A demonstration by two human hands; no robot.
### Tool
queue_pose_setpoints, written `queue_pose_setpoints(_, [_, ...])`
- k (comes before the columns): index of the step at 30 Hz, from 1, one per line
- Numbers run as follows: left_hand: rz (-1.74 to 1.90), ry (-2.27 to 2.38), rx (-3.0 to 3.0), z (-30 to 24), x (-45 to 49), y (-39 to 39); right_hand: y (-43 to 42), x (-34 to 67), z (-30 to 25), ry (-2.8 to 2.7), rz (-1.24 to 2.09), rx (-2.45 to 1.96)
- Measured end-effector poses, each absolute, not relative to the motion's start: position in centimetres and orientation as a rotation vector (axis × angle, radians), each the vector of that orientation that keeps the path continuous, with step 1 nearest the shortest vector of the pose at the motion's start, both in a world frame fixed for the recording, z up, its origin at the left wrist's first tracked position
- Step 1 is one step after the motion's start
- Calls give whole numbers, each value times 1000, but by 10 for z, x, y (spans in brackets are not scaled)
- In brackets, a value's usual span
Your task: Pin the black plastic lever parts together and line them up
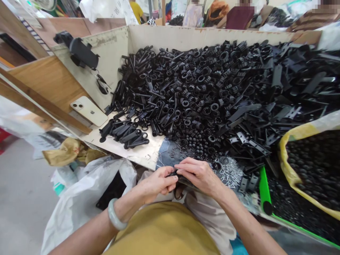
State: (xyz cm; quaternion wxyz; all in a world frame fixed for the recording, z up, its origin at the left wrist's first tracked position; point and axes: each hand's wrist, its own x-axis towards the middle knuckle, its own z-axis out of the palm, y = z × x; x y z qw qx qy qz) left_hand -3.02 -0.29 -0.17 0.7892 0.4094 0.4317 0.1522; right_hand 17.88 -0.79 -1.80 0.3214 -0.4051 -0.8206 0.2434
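L hand (158, 185) and R hand (199, 176) are close together at the front edge of the table (127, 153), fingers pinched on a small black plastic part (172, 173), mostly hidden by them. Big heap of black plastic parts (186, 99) sits just past the hands, w/ loose silver clips (228, 173) right by R hand. Phone (89, 111) at table's left side, bag of black bits (313, 159) at right edge.

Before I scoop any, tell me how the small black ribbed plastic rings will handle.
The small black ribbed plastic rings probably feel light and stiff, given thin moulded walls. Their round shape could let them roll, though the ribs and packed heap likely limit that.
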Motion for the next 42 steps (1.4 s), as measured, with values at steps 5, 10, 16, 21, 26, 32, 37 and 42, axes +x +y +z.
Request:
queue_pose_setpoints(5, [312,869,877,0,-34,-1,-14,174,-18,-2101,648,-1129])
queue_pose_setpoints(10, [314,839,843,0,-33,0,-17,174,-16,-2133,640,-1188])
queue_pose_setpoints(16, [323,852,849,-3,-30,1,-17,173,-15,-2115,672,-1191])
queue_pose_setpoints(21, [471,935,862,11,-39,5,-25,203,-2,-1771,636,-1364])
queue_pose_setpoints(26, [590,1124,1145,9,-26,10,-49,225,-14,-1586,560,-1605])
queue_pose_setpoints(32, [574,1465,1779,-3,-1,19,-48,192,-28,-1659,643,-1630])
queue_pose_setpoints(37, [348,1544,2040,-9,-3,20,-31,177,-29,-1662,626,-1612])
queue_pose_setpoints(42, [261,1578,2180,-17,2,20,-25,174,-35,-1747,569,-1674])
